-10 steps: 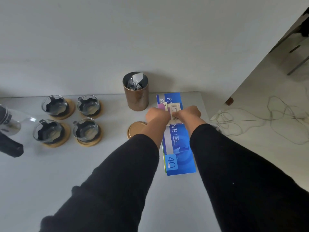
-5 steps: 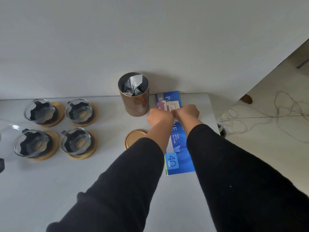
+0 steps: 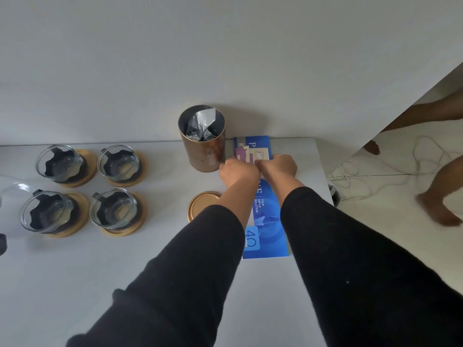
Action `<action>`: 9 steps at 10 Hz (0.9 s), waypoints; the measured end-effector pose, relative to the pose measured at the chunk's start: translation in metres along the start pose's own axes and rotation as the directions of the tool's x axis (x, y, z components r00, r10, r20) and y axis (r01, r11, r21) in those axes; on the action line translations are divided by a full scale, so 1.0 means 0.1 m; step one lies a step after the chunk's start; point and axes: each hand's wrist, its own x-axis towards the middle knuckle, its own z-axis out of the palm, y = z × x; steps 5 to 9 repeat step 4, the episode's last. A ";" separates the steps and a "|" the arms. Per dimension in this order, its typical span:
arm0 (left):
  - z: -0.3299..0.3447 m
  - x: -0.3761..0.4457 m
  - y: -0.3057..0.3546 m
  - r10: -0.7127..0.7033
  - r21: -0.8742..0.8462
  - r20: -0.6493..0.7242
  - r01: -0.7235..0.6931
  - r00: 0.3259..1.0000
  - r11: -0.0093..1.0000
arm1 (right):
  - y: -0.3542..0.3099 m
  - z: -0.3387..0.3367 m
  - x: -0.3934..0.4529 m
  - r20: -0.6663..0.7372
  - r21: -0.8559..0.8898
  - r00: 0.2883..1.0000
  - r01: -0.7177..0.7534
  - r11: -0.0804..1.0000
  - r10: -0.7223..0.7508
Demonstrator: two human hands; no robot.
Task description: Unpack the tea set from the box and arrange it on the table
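- We see 2 black sleeves [image 3: 350, 259] reaching from the near edge of the grey table [image 3: 75, 271] toward its far right corner.
- A blue paper pack [image 3: 269, 221] lies lengthwise along the right edge, its near end printed with "40".
- A gold lid [image 3: 200, 205] lies flat just left of the pack, partly under the left forearm.
- 4 glass cups sit in a 2 by 2 block toward the left edge, each on a round wooden coaster: near left cup [image 3: 47, 211], near right cup [image 3: 114, 209], far left cup [image 3: 59, 160], far right cup [image 3: 119, 160].
- The left hand [image 3: 238, 171] and right hand [image 3: 278, 166] are fisted, knuckles touching, over the far end of the pack; together they pinch a small pale packet [image 3: 258, 159], mostly hidden behind the fingers.
- A copper tea canister [image 3: 204, 151] stands upright and uncapped at the far edge, just left of the hands, with a crumpled silver foil bag [image 3: 200, 125] inside.
- At the far left edge a clear glass vessel [image 3: 10, 189] is cut off by the frame.
- Beyond the right edge, white cables [image 3: 375, 179] lie on the floor near another person's bare feet [image 3: 438, 214].
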 end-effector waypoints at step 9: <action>-0.28 -0.62 -0.03 0.052 -0.013 -0.059 -0.052 0.997 0.999 | -0.14 -0.42 -0.76 -0.051 0.200 0.994 0.104 0.974 -0.096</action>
